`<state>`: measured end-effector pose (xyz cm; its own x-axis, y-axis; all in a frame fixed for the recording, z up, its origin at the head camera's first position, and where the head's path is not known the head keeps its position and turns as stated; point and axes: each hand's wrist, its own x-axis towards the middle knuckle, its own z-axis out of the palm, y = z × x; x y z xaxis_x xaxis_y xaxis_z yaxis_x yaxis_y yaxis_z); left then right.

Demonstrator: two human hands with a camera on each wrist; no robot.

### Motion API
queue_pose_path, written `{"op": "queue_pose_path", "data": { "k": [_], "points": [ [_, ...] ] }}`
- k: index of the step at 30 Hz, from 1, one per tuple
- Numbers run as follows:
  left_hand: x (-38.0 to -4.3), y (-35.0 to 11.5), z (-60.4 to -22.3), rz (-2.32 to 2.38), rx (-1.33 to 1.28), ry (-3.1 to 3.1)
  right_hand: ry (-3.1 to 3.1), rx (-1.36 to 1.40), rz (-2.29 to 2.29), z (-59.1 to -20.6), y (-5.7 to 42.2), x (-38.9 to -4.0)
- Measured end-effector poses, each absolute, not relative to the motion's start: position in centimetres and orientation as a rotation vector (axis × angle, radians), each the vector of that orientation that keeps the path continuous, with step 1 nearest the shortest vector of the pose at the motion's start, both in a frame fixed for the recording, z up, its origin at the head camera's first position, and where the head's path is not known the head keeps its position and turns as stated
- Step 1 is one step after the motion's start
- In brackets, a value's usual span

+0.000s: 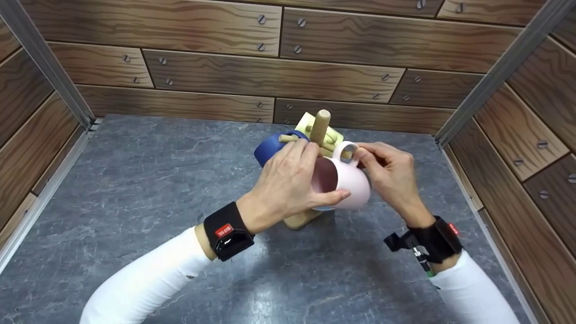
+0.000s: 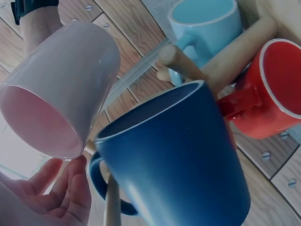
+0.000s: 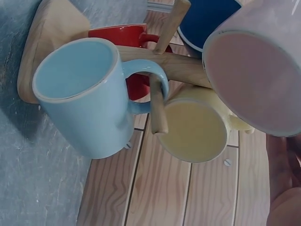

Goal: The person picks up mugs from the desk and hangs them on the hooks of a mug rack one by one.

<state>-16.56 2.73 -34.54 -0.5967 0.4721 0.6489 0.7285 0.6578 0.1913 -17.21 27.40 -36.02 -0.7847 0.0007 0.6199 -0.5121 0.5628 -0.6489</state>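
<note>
A pale pink mug (image 1: 353, 186) is between both hands, tilted with its mouth toward the left hand. My left hand (image 1: 288, 180) holds it at the rim, thumb along its side. My right hand (image 1: 389, 173) pinches its handle, and a peg end shows within the handle's loop; whether the peg passes through I cannot tell. The wooden mug tree (image 1: 320, 126) stands behind the hands. A dark blue mug (image 2: 174, 160) hangs by its handle beside the left hand. The right wrist view shows a light blue mug (image 3: 82, 101) hanging on another peg.
A yellow mug (image 3: 193, 132) and a red mug (image 2: 282, 84) are also on the tree. Its wooden base (image 1: 301, 219) rests on the grey marbled tabletop (image 1: 171, 180). Wood-patterned panels (image 1: 216, 76) enclose the back and sides, with metal posts (image 1: 495, 67) at the corners.
</note>
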Motion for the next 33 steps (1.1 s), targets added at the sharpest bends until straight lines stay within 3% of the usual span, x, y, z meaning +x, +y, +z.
{"op": "queue_pose_path", "data": {
  "k": [33],
  "points": [
    [-17.6, 3.2, -37.9, -0.293, -0.809, -2.159, -2.228, 0.432, 1.119, -37.8, 26.7, -18.8]
  ]
}}
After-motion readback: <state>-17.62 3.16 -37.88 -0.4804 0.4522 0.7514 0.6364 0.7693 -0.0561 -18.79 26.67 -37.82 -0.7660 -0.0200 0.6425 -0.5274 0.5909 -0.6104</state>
